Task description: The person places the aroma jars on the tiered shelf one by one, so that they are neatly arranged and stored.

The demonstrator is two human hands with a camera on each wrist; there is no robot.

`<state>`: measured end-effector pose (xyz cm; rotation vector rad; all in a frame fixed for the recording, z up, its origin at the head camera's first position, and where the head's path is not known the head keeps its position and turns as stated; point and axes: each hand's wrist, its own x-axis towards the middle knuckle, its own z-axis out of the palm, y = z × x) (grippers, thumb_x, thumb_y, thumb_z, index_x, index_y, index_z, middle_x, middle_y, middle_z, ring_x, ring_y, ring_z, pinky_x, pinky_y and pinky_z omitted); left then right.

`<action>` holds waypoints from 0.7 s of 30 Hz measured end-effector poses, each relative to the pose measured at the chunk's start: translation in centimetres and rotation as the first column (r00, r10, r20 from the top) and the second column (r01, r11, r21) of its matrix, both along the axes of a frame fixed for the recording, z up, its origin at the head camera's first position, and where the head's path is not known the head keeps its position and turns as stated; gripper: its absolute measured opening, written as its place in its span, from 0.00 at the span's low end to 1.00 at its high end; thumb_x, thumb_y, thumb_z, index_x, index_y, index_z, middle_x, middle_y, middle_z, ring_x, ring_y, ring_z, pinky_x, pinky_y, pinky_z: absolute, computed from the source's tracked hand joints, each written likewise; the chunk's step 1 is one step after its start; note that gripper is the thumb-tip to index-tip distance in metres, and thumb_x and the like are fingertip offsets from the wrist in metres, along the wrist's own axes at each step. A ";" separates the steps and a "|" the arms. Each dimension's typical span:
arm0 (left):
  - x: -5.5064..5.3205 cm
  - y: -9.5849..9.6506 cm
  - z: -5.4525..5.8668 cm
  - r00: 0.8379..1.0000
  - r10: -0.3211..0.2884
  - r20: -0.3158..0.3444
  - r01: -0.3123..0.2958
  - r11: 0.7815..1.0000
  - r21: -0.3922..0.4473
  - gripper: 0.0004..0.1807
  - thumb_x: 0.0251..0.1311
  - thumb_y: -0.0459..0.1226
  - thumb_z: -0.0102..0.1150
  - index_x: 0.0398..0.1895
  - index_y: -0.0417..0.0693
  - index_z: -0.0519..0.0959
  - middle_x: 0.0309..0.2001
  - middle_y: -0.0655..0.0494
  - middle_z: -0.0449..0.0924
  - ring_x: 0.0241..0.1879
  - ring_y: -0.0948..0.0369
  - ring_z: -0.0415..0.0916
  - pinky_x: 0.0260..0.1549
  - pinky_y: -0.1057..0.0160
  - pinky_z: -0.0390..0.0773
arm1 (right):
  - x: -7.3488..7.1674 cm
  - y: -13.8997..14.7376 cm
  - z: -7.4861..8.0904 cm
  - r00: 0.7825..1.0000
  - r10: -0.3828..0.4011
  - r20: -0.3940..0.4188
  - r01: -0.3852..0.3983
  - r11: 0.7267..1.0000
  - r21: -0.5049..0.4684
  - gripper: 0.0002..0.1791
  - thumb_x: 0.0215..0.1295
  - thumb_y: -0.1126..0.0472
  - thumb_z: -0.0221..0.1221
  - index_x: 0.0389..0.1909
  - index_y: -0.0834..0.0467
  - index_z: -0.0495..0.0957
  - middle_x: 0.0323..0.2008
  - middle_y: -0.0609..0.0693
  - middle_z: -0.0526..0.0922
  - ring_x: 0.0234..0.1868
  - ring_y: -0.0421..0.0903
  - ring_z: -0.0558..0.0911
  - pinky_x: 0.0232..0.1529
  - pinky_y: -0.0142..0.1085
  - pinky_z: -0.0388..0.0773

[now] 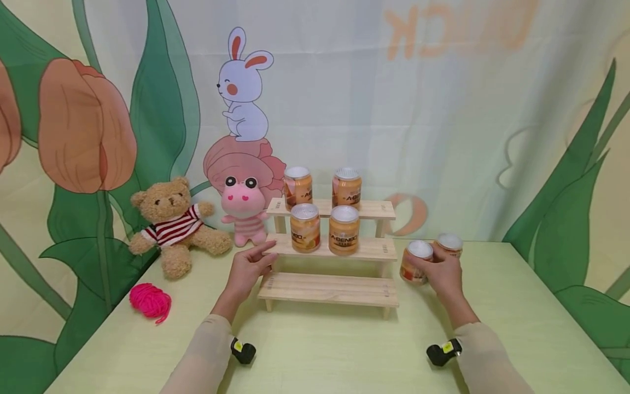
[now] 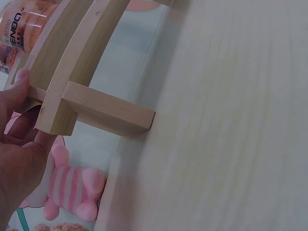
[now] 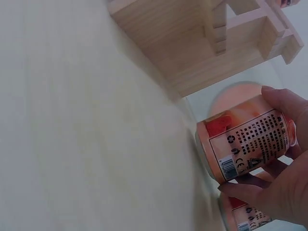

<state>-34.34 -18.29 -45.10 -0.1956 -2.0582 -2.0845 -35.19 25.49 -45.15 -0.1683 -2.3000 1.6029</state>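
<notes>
A three-tier wooden shelf (image 1: 327, 288) stands mid-table. My left hand (image 1: 248, 269) is at the left end of its middle board; in the left wrist view the thumb lies on the board (image 2: 79, 62) with fingers curled beneath. Right of the shelf, my right hand (image 1: 445, 276) grips an orange-labelled jar (image 1: 412, 273) with a pale lid, thumb and fingers on either side. Its printed label (image 3: 245, 137) shows in the right wrist view. A second jar (image 1: 450, 241) stands just behind that hand, partly hidden. Two jars (image 1: 305, 227) occupy the middle board, and two more jars (image 1: 346, 189) the top one.
Left of the shelf sit a pink plush toy (image 1: 244, 210) and a teddy bear (image 1: 174, 224) in a striped shirt. A ball of pink yarn (image 1: 150, 301) lies nearer the table's left edge. A printed curtain (image 1: 339, 109) hangs behind the table.
</notes>
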 end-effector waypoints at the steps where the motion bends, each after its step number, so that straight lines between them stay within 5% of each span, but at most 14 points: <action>1: 0.0 0.0 0.0 1.000 0.000 0.000 0.000 1.000 -0.002 0.20 0.65 0.29 0.64 0.60 0.37 0.80 0.32 0.53 0.84 0.29 0.64 0.75 0.31 0.68 0.79 | 0.1 0.0 0.3 1.000 0.010 0.002 -0.010 1.000 -0.016 0.33 0.53 0.50 0.76 0.59 0.59 0.80 0.51 0.56 0.82 0.44 0.38 0.77 0.38 0.26 0.75; 9: -0.1 -0.2 -0.2 1.000 -0.005 0.008 0.005 1.000 -0.007 0.20 0.65 0.30 0.64 0.60 0.38 0.80 0.34 0.50 0.85 0.30 0.63 0.76 0.33 0.68 0.80 | 1.3 0.4 3.7 0.969 0.245 0.013 -0.241 0.961 -0.136 0.39 0.59 0.50 0.72 0.69 0.62 0.71 0.55 0.54 0.79 0.44 0.36 0.80 0.43 0.35 0.82; 17: -0.3 -0.1 -0.3 1.000 -0.010 -0.007 0.010 1.000 -0.007 0.20 0.65 0.30 0.64 0.60 0.38 0.80 0.33 0.54 0.85 0.30 0.64 0.74 0.31 0.69 0.79 | 2.8 1.5 7.0 0.939 0.342 0.042 -0.340 0.939 -0.046 0.40 0.61 0.50 0.71 0.70 0.61 0.69 0.48 0.48 0.80 0.36 0.43 0.78 0.33 0.35 0.79; 21: -0.3 -0.1 -0.3 1.000 0.003 -0.018 -0.003 1.000 -0.005 0.19 0.64 0.30 0.64 0.59 0.38 0.81 0.33 0.53 0.85 0.29 0.63 0.75 0.30 0.69 0.78 | 3.5 1.6 8.1 0.921 0.389 0.023 -0.389 0.921 0.002 0.39 0.63 0.53 0.70 0.71 0.62 0.68 0.49 0.48 0.81 0.41 0.42 0.81 0.38 0.38 0.82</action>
